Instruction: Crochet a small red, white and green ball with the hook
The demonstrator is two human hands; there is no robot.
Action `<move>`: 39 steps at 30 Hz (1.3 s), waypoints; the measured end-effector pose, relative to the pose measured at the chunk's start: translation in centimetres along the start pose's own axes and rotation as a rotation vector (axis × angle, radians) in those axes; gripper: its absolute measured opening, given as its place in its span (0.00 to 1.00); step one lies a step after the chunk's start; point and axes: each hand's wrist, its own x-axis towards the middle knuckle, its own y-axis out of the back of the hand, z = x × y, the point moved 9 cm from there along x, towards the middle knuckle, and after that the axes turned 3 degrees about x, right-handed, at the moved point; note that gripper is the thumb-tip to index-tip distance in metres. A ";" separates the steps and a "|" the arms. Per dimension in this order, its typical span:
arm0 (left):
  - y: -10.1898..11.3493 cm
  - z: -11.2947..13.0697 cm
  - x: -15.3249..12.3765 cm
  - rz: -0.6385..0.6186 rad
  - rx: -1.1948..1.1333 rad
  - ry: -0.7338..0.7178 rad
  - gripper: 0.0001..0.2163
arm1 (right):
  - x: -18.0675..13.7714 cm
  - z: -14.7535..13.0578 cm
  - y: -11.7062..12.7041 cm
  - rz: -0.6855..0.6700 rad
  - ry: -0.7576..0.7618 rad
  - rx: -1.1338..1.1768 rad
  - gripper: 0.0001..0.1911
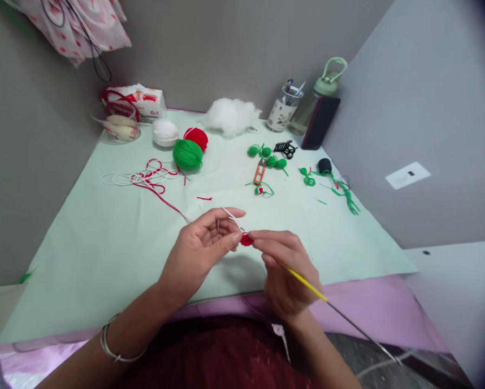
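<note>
Worktop (116, 254) fills the frame's middle. Left hand (193, 248), centre-left: thumb and fingers pinch the red piece (246, 240) at its left edge. Right hand (288, 265), centre-right: fingers grip the hook (307, 283), tips at the piece's right edge. Hook's long axis runs from the piece to lower right; tip unclear. Red piece sits just below frame centre, both hands equally near. White strand (231, 215) crosses the left index finger.

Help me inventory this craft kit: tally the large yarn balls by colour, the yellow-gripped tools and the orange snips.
White yarn ball: 1
Red yarn ball: 1
Green yarn ball: 1
Yellow-gripped tool: 1
Orange snips: 1
Total: 5
</note>
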 end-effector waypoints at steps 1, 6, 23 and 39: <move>0.0 -0.2 0.0 -0.004 -0.028 0.004 0.12 | 0.0 0.0 0.0 0.004 0.004 -0.005 0.17; -0.4 -1.2 0.1 -0.010 -0.172 0.076 0.15 | 0.0 -0.2 0.1 0.027 0.026 0.011 0.17; 1.2 1.6 -0.1 0.067 0.157 -0.066 0.11 | 0.4 0.5 -0.3 -0.036 -0.105 0.117 0.15; -0.4 -0.9 0.0 -0.069 -0.121 0.074 0.15 | 0.8 1.6 0.1 0.042 -0.171 0.292 0.10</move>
